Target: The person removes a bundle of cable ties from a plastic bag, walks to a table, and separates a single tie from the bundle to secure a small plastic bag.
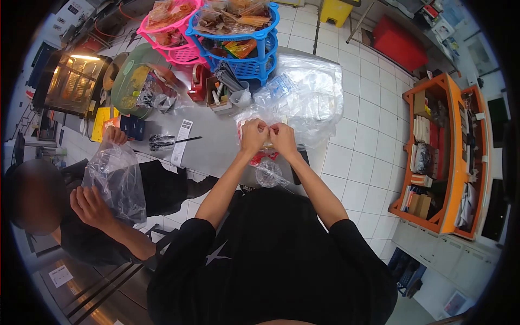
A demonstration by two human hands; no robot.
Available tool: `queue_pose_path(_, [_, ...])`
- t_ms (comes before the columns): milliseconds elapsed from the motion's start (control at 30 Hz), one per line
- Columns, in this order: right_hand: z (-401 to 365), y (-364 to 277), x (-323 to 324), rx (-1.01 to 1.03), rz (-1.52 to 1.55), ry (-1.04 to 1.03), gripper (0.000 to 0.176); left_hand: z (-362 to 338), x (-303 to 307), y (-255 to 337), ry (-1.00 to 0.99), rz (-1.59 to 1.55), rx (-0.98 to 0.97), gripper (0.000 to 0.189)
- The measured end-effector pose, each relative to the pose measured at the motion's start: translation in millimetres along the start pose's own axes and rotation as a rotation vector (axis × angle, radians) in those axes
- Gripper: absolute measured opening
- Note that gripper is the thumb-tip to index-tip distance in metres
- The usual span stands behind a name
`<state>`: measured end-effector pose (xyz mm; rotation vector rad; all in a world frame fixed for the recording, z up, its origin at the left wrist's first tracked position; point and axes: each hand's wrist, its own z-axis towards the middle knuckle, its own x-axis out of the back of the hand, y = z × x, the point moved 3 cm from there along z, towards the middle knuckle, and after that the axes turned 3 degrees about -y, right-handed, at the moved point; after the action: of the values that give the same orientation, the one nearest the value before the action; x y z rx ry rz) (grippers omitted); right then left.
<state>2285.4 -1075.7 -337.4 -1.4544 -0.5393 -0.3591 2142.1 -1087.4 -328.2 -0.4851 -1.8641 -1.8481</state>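
My left hand (pixel 253 136) and my right hand (pixel 282 137) meet over the metal table, both closed with fingertips pinched together. What the fingertips grip is mostly hidden; a bit of clear, yellowish material shows between them. Just below lies a red-printed piece of packaging (pixel 264 158). Nearer my body sits a clear plastic bundle (pixel 270 174), its contents not readable. A large pile of clear plastic bags (pixel 311 95) spreads beyond my right hand.
At left, a seated co-worker holds a clear plastic bag (pixel 115 176). Blue tiered basket (pixel 265 62), pink basket (pixel 187 54) and green tub (pixel 123 89) stand at the back. A paper slip (pixel 182 142) and black pen (pixel 188 139) lie left; an orange shelf (pixel 452 162) stands right.
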Motion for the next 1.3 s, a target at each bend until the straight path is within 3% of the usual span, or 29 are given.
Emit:
queue_pose_path(33, [1, 0, 0, 0.056, -0.013, -0.014, 0.019, -3, 3, 8, 0.046, 0.117, -0.170, 0.021])
queue_pose_path(67, [2, -1, 1, 0.112, -0.026, -0.028, 0.020, -4, 3, 6, 0.048, 0.118, -0.168, 0.021])
queue_pose_path(133, [7, 5, 6, 0.037, -0.065, -0.126, 0.020, -9, 3, 8, -0.021, 0.083, -0.381, 0.019])
queue_pose_path(167, [8, 8, 8, -0.037, -0.104, -0.221, 0.020, -9, 6, 9, -0.021, 0.084, -0.379, 0.019])
queue_pose_path(267, [12, 7, 16, 0.007, -0.026, -0.202, 0.019, -3, 10, 10, -0.175, -0.012, -0.445, 0.017])
queue_pose_path(333, [16, 14, 15, 0.021, 0.021, -0.210, 0.021, 6, 8, 1, -0.306, -0.008, -0.360, 0.017])
queue_pose_path(400, [19, 16, 17, 0.039, 0.065, -0.221, 0.024, 11, 8, 4, -0.315, 0.063, -0.401, 0.016])
queue_pose_path(467, [21, 24, 18, -0.147, 0.128, -0.310, 0.023, 13, 8, 9, -0.321, 0.134, -0.441, 0.016])
queue_pose_path(500, [23, 27, 20, -0.144, 0.127, -0.308, 0.023, 13, 8, 12, -0.320, 0.145, -0.429, 0.016])
queue_pose_path(567, [22, 37, 19, -0.334, 0.333, -0.406, 0.021, 13, 8, 15, -0.322, 0.157, -0.420, 0.017])
queue_pose_path(767, [19, 43, 19, -0.342, 0.593, -0.386, 0.021, 17, -6, 5, -0.275, 0.117, -0.331, 0.016])
queue_pose_path(833, [19, 45, 19, -0.352, 0.634, -0.401, 0.021, 20, -10, -1, -0.284, 0.020, -0.105, 0.015])
queue_pose_path(933, [21, 50, 17, -0.369, 0.679, -0.418, 0.022, 28, -9, -6, -0.353, 0.059, -0.055, 0.016])
queue_pose_path(1300, [19, 50, 14, -0.318, 0.661, -0.393, 0.021, 26, -9, -11, -0.332, -0.044, -0.074, 0.016])
